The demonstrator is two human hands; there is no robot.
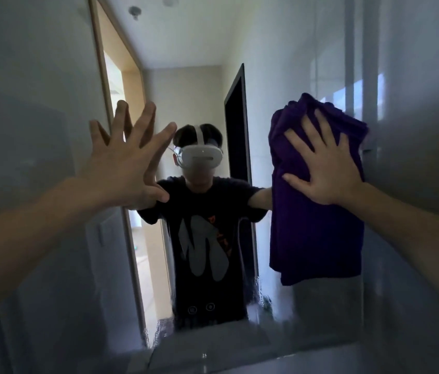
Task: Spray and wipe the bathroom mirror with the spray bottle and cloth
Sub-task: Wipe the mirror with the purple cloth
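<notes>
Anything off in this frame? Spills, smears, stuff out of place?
Nothing damaged. Wet streaks run down the lower mirror, not yet wiped. The right hand presses the purple cloth flat higher up; the left hand is splayed bare at the glass, which may leave prints.

Dark purple cloth (318, 233), bunched at top, flat against upright mirror (199, 90) at right, lower part hanging loose, mirror glass with wet streaks along bottom edge

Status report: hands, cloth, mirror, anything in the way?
Left hand bare, fingers spread at the mirror. Right hand flat, pressing purple cloth on the glass. Spray bottle not in view; nothing blocking.
</notes>
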